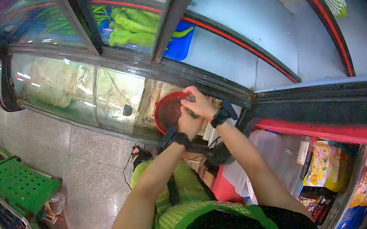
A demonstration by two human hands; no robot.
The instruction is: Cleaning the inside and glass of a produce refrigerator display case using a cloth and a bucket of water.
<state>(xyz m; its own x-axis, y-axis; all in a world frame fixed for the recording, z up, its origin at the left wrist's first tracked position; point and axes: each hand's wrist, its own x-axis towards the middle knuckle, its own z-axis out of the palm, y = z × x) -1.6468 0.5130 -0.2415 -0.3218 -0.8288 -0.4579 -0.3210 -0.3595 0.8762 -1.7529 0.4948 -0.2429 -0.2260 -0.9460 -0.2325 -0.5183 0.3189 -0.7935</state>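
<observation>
My left hand and my right hand are together over the right side of a red plastic basin. Between them shows a small dark grey item, mostly covered by my fingers; I cannot tell what it is. Both hands are closed around it, the right one lying farther from me. Each wrist wears a black band. The basin sits on a ledge below the black frame of a display case, its near right part hidden behind my hands.
Left of the basin run glass panels. Green peppers and a blue tray stand behind the black frame bars. A green perforated crate stands at left on the tiled floor. Packaged food fills a red-edged freezer at right.
</observation>
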